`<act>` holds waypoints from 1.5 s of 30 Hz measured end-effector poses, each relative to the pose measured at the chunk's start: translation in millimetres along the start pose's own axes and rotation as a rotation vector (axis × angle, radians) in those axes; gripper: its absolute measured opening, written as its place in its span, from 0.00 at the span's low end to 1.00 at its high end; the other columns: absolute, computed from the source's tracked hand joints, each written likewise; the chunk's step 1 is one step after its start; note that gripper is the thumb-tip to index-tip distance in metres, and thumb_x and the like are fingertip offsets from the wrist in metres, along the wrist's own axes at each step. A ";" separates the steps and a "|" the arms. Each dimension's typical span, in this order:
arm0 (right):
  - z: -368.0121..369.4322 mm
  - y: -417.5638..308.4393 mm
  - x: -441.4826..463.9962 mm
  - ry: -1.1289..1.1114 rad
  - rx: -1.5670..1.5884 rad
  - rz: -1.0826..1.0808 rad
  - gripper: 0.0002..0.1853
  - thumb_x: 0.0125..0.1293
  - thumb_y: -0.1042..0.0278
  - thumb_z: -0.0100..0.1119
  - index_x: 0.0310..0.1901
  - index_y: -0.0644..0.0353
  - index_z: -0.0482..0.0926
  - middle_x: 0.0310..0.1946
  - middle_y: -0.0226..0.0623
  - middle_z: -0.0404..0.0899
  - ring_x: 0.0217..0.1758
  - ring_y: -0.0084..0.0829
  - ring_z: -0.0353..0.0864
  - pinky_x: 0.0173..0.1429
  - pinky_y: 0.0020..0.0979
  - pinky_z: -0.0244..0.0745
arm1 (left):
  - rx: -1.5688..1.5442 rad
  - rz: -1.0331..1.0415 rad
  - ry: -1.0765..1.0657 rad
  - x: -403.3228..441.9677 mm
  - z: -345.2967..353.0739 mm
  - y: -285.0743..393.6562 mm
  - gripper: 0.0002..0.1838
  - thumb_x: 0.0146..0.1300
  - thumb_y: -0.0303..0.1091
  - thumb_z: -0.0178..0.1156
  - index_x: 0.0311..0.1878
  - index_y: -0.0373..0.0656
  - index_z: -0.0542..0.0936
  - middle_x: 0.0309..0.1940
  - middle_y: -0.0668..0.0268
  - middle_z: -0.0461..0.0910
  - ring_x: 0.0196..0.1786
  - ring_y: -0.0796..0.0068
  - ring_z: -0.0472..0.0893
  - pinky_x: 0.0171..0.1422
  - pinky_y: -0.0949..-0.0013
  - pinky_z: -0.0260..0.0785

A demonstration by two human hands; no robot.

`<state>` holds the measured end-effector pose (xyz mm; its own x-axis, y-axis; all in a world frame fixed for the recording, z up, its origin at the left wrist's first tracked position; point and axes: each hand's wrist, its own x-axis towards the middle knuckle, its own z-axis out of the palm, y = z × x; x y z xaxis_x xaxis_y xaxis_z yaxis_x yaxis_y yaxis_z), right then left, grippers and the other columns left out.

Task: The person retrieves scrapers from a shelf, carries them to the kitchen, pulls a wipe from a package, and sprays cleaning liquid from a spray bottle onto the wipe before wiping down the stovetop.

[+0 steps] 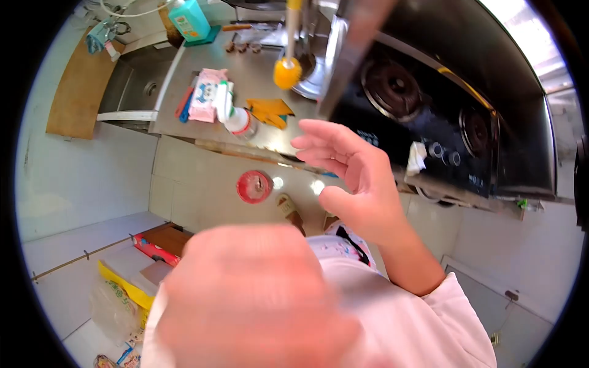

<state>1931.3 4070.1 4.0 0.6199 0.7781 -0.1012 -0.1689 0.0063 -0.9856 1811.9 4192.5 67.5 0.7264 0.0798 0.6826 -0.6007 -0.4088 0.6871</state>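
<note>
A person's two bare hands rise before a steel worktop (184, 67) in a kitchen. The right hand (362, 178) is raised near its edge, fingers curved and parted around nothing; the left hand (257, 294) is a blur close to the lens, and whether its fingers are clenched or grasping anything cannot be told. Nearest the right hand, toward the worktop's front, lie a white-capped bottle (246, 126) and, just beside it, an orange cloth (265, 111). The bottle looks fairly light and semi-rigid, likely slick if wet, and best taken around the body below its cap. The cloth should prove lighter still, soft and limp, easily pinched at a raised fold; neither seems fragile.

On view, from largest down: one worktop; one black hob (392, 132) with two burners showing; one sink (138, 83); one red bucket (248, 193) on the floor; one teal bottle (191, 23); one pink packet (204, 98); one white-capped bottle; one orange cloth; one yellow brush (287, 73); and three small brown pieces (242, 47).
</note>
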 end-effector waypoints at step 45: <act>-266.5 183.7 -85.3 0.619 -0.861 -0.074 0.21 0.56 0.70 0.65 0.52 0.62 0.77 0.52 0.48 0.76 0.54 0.50 0.74 0.58 0.42 0.71 | 0.198 -0.548 -0.639 -30.2 322.9 -127.6 0.10 0.55 0.18 0.56 0.39 0.42 0.78 0.35 0.61 0.80 0.38 0.60 0.81 0.42 0.64 0.74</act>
<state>2051.6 3837.5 -204.5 0.9293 0.3371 0.1507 0.3343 -0.5948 -0.7310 1974.5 3948.7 -121.2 0.9807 -0.1904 -0.0438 -0.0851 -0.6180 0.7816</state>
